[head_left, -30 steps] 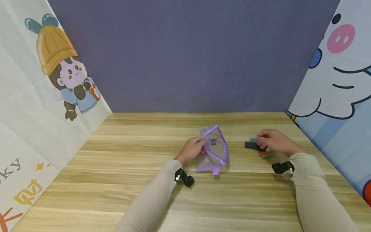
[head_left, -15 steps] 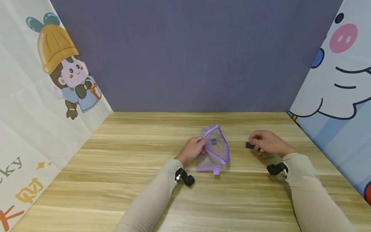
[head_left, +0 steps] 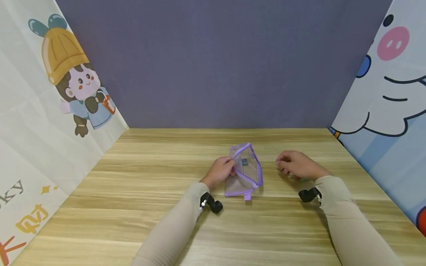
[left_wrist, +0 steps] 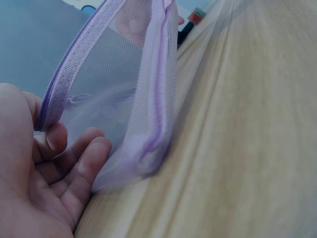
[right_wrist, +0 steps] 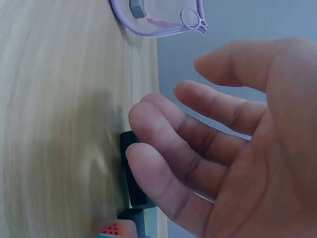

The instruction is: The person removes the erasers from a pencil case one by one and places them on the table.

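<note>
My left hand [head_left: 219, 171] pinches the rim of a see-through mesh zip pouch [head_left: 234, 188] with purple edging, between thumb and index finger. The pouch's mouth gapes toward the right. Inside it lies a small grey-blue block [head_left: 244, 162]. My right hand [head_left: 299, 165] hovers low over the table to the pouch's right, fingers loosely bent, thumb apart, nothing gripped. Behind its fingers in the right wrist view lies a black bar [right_wrist: 130, 171]; whether they touch it I cannot tell. Beside the bar is a small block with a watermelon pattern [right_wrist: 119, 229].
The wood-grain table [head_left: 159, 162] meets a grey-purple back panel [head_left: 213, 62]. Cartoon-printed sheets stand at the left [head_left: 30, 122] and right [head_left: 392, 96]. A green bit of a block [head_left: 304, 179] shows under my right hand.
My right hand has moved left toward the pouch, and now hides the dark blocks seen earlier in the head view. My left hand and the pouch have stayed in place.
</note>
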Available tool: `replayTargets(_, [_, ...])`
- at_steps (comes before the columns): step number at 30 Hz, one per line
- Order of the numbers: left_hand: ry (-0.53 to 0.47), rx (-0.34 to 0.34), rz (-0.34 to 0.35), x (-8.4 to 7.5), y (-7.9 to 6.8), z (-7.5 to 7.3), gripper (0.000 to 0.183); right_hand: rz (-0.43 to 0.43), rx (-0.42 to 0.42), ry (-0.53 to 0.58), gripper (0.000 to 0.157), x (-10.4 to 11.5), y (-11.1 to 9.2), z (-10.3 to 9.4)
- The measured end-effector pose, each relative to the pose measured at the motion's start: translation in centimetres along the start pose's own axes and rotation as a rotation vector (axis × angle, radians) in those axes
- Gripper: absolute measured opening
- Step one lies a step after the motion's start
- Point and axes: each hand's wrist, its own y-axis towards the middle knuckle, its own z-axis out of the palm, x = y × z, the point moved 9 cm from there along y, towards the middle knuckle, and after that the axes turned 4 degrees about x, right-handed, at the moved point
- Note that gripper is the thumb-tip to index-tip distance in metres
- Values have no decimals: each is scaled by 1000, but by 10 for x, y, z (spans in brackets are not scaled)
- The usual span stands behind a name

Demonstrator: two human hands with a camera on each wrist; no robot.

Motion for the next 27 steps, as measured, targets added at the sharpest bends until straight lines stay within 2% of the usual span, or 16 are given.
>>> replayTargets(6, [11, -5, -1, -2, 1, -1, 26, -41, -8, -33, 28, 6, 4, 0])
replayTargets(14, [1, 1, -24, 2, 0, -1, 25, -81, 25, -37, 26, 11, 9, 5])
replayTargets(27, [-18, 6, -16, 1, 2, -1, 25, -145, 78, -66, 26, 40, 31, 21])
